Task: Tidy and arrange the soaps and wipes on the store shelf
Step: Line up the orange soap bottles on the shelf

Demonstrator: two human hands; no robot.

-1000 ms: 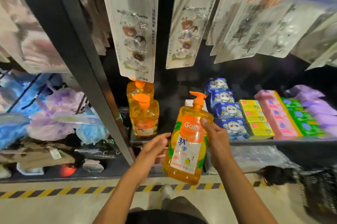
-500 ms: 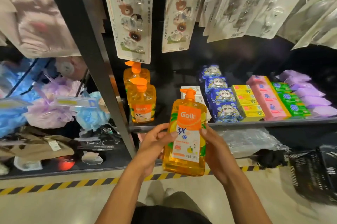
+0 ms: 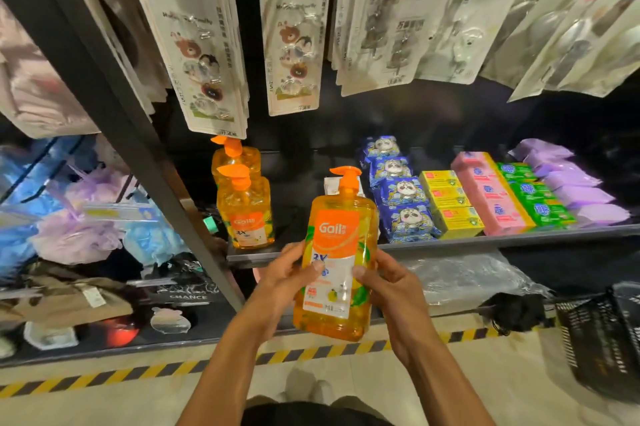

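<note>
I hold an orange pump soap bottle [image 3: 341, 238] upright in front of the shelf edge [image 3: 485, 242]. My left hand [image 3: 287, 273] grips its left side and my right hand [image 3: 384, 281] its right side. Two matching orange bottles [image 3: 246, 207] stand one behind the other at the shelf's left end. To the right lie rows of blue panda wipe packs [image 3: 401, 193], yellow soap boxes [image 3: 450, 203], pink soap boxes [image 3: 491, 193], green soap boxes [image 3: 536, 197] and purple packs [image 3: 571, 179]. A white box [image 3: 330, 184] shows behind the held bottle's pump.
Hanging hook packs [image 3: 204, 54] dangle above the shelf. A slanted black upright [image 3: 114, 113] divides off bath sponges [image 3: 79, 217] at left. A black basket [image 3: 602, 339] sits on the floor at right, and striped tape [image 3: 138, 373] runs along the floor.
The bottle went from tilted to upright, and my left hand closed on its side. The view has shifted slightly; the bottle stays in front of the shelf edge.
</note>
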